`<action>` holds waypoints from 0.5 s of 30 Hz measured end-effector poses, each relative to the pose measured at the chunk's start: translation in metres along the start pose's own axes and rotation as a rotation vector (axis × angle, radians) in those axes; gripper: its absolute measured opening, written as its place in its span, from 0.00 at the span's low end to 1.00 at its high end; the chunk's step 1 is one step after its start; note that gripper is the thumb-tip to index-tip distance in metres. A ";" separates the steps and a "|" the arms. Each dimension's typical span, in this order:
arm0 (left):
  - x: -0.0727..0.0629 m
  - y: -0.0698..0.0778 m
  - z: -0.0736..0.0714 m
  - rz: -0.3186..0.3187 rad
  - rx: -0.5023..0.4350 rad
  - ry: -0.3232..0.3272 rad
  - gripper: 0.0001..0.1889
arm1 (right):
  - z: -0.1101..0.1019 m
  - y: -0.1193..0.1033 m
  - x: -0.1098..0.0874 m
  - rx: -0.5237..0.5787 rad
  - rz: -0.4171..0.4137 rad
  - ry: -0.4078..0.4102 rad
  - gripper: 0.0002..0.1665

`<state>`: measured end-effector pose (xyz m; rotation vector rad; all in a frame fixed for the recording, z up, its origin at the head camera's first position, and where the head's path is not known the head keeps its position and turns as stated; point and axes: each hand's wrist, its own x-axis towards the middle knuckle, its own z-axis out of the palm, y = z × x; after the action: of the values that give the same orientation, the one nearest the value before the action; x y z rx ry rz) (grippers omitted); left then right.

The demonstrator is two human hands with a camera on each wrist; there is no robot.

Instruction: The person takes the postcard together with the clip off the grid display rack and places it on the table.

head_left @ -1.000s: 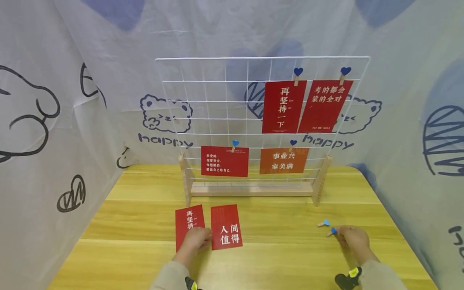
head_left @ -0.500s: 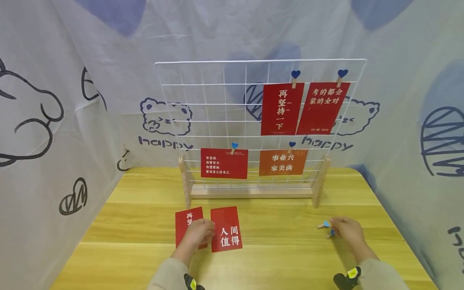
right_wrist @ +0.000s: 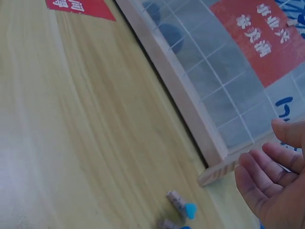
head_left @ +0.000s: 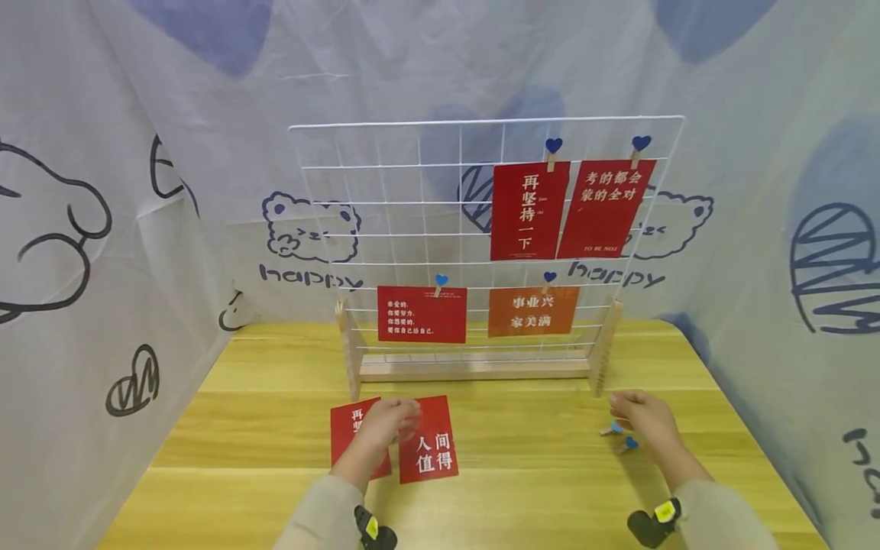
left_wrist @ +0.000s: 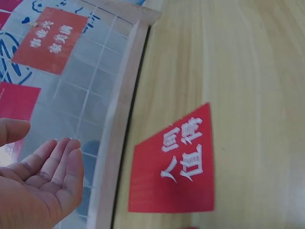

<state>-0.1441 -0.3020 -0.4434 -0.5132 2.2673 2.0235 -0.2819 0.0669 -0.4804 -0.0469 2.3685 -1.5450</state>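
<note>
1. Left card (head_left: 347, 431): red, flat on the table (head_left: 522, 473), its right side partly hidden behind the left hand (head_left: 389, 420).
2. Left hand: the forearm, in a pale sleeve (head_left: 319, 513), slants up and to the right from the lower edge. The left wrist view shows the fingers side by side and softly bent, the thumb well apart from them, the palm bare – it has hold of nothing.
3. Right card (head_left: 429, 441): also red, flat just beside the left card; in the head view the left hand overlaps its left edge.
4. Rack (head_left: 474, 371): a white wire grid on a wooden base, behind both table cards. Four clipped cards hang on it: a red one (head_left: 422, 325) low on the left, an orange one (head_left: 532, 312) low on the right, and two red ones (head_left: 525, 221) (head_left: 596, 221) side by side above (each under a blue heart clip).
5. Loose clips (head_left: 615, 428) (head_left: 630, 442): two, blue-hearted, lying close together on the table near the rack's right foot.
6. Right hand (head_left: 645, 416): just beside the clips in the head view, forearm slanting up and to the left. Its fingers are loosely curved, thumb held apart – it too grips nothing.
</note>
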 end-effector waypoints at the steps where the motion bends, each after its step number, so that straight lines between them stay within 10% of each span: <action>1: 0.001 0.002 0.001 0.003 -0.004 -0.003 0.16 | 0.001 -0.017 -0.010 0.001 -0.004 -0.013 0.36; 15: 0.013 0.040 0.011 0.067 -0.059 -0.029 0.13 | 0.001 -0.085 -0.009 0.024 -0.160 -0.025 0.31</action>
<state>-0.1693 -0.2908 -0.4103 -0.4152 2.2432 2.1203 -0.2850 0.0320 -0.4021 -0.2546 2.3766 -1.6326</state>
